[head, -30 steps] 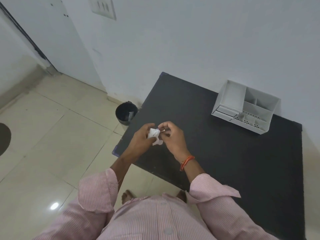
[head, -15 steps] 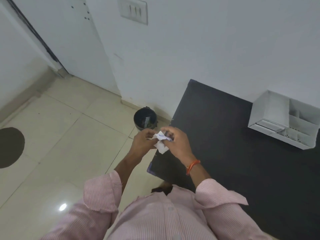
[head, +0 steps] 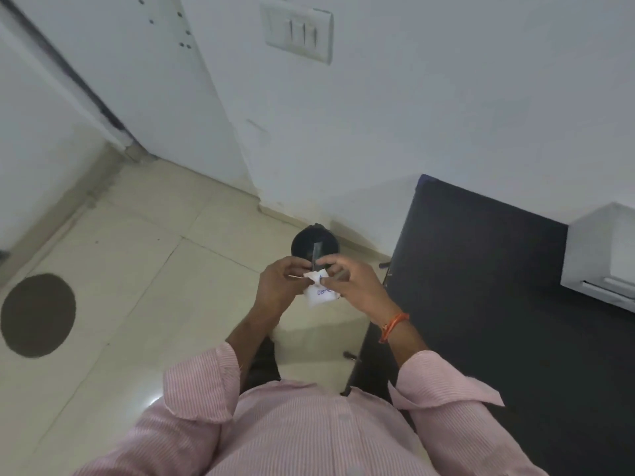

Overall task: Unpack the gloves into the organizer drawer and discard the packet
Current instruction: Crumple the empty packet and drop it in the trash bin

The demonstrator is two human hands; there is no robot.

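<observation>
packet [head: 321, 294]: white paper | table [head: 498, 304]: matt black | floor [head: 137, 269]: glossy tile

Your black desk [head: 488, 304] fills the right side of the view, its far edge against the white wall. A white organizer [head: 604, 255] sits on it at that far edge, cut off by the frame. Left of the desk lies the beige tiled floor [head: 137, 269]; a small black bin [head: 314, 242] stands there near the desk's far left corner.
</observation>
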